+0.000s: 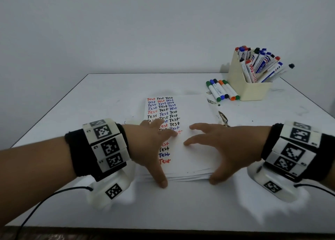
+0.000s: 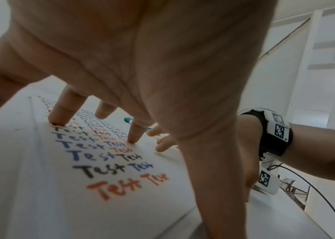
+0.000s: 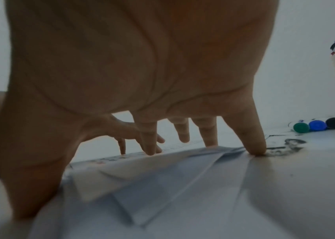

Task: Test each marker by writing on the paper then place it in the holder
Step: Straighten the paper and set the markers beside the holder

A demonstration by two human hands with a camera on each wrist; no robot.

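Note:
A stack of white paper [image 1: 195,113] lies mid-table, its top sheet covered with "Test" in red, blue and black. My left hand [image 1: 167,158] rests spread on the written columns, fingertips on the sheet [image 2: 29,177] and thumb at the stack's front edge. My right hand [image 1: 200,162] lies spread on the blank right half, thumb at the front edge and little finger [image 3: 256,150] down by the stack's right edge. Neither hand holds a marker. Several capped markers [image 1: 222,91] lie side by side beyond the paper. The cream holder [image 1: 252,93] beside them is packed with markers.
The white table [image 1: 90,104] carries dark ink smudges [image 1: 223,118] along the paper's right edge. The sheets [image 3: 162,177] are fanned slightly at the near right corner. Cables trail from both wrist units toward the near table edge.

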